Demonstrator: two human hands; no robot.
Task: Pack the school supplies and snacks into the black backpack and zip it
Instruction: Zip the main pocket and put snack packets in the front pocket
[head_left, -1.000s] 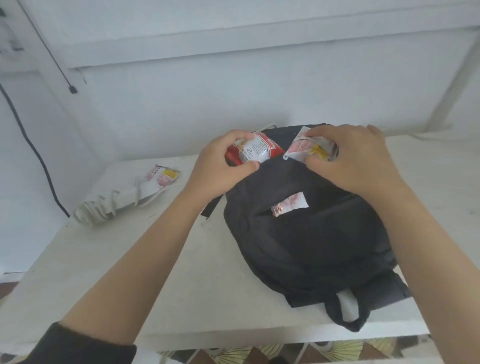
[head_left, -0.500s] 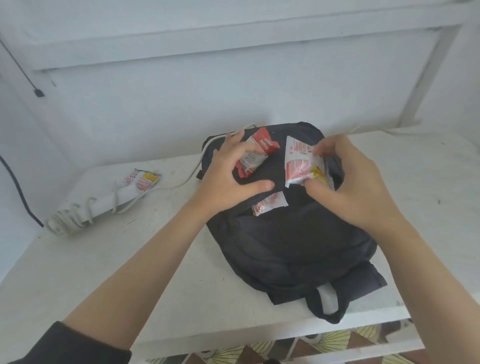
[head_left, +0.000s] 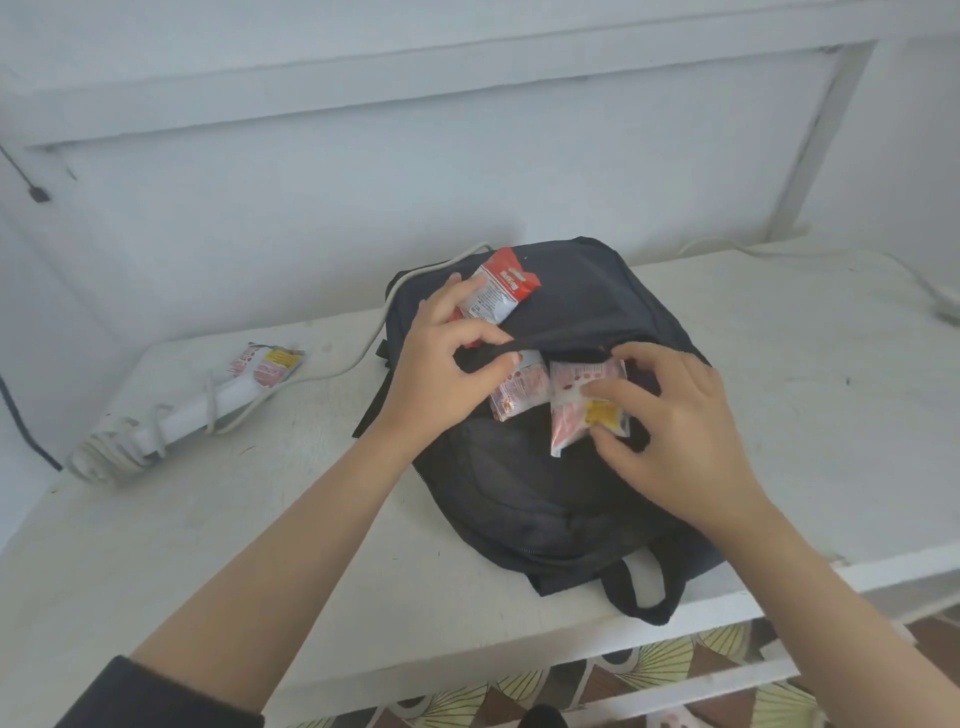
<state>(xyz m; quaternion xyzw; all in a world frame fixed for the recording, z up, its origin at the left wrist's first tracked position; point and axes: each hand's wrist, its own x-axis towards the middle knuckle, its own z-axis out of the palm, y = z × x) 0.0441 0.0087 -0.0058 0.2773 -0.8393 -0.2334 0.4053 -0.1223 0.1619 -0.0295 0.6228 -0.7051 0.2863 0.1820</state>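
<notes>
Near the front edge of the table (head_left: 156, 545), open room either side, black backpack (head_left: 519, 493) lies flat, length running wallward; left hand (head_left: 436, 374) pinches its pocket lip (head_left: 561, 338), right hand (head_left: 675, 431) pinches a pink packet (head_left: 571, 415)

A white tabletop (head_left: 208, 545) is set against a white-painted wall (head_left: 363, 197). A horizontal beam (head_left: 415, 78) is fixed across the wall above, and a slanted post (head_left: 810, 156) is seen at the right. A black cable (head_left: 21, 431) is hung down the left side. The floor (head_left: 670, 665) below is tiled in a fan pattern. Everything is lit softly and evenly.
</notes>
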